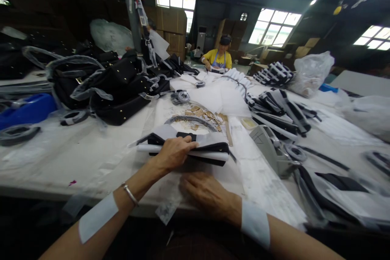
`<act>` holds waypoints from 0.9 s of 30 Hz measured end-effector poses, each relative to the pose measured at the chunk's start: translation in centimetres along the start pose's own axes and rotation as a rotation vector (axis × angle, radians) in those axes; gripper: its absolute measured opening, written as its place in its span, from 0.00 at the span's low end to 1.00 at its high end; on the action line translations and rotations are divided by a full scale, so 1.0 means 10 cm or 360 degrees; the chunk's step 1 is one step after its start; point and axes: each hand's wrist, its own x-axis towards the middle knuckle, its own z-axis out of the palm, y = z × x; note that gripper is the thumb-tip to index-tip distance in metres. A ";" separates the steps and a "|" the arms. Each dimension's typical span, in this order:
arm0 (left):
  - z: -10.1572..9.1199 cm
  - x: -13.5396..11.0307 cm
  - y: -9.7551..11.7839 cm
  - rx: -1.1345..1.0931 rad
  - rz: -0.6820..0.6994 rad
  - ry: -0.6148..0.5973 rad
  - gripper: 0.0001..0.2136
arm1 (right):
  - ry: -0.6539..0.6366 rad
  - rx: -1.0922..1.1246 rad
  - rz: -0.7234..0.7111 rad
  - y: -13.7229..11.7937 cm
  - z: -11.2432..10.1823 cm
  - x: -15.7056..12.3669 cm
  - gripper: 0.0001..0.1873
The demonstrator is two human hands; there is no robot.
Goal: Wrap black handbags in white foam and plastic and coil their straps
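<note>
A black bag point(217, 146) lies flattened on the table in front of me, with white padding along its side. Its arched handle point(195, 118), wrapped in plastic film, extends beyond it. My left hand point(176, 152) is closed over the bag's near edge, fingers on the black part and the white padding. Just below the bag, my right hand point(205, 193) is low over the tabletop. It is smeared by motion and its fingertips are partly hidden, so I cannot tell whether they touch anything.
Black bags point(115, 85) are piled on the left beside a blue container point(27, 109). On the right stand a grey tape dispenser point(268, 150) and stacked black straps point(277, 109). White foam sheets point(225, 99) and paper scraps point(204, 113) lie beyond the bag. A co-worker point(217, 57) sits opposite.
</note>
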 end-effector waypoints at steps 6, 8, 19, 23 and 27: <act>-0.18 0.17 -0.10 -0.0076 -0.0054 -0.0057 0.24 | -0.0232 -0.0214 0.0021 -0.04 0.14 0.30 0.05; -0.23 0.22 -0.13 -0.0076 -0.0057 -0.0067 0.23 | -0.0131 -0.0213 0.0008 0.06 0.21 0.28 0.06; -0.44 0.48 -0.31 -0.0182 -0.0081 -0.0105 0.27 | 0.0339 0.0400 0.0202 0.25 -0.05 -0.32 0.13; -0.54 0.61 -0.34 -0.0182 -0.0086 -0.0165 0.29 | -0.0115 0.0158 0.0192 0.34 -0.19 0.22 0.31; -0.59 0.62 -0.36 -0.0174 -0.0115 -0.0203 0.30 | -0.0579 -0.0216 0.0192 0.39 -0.25 0.70 0.19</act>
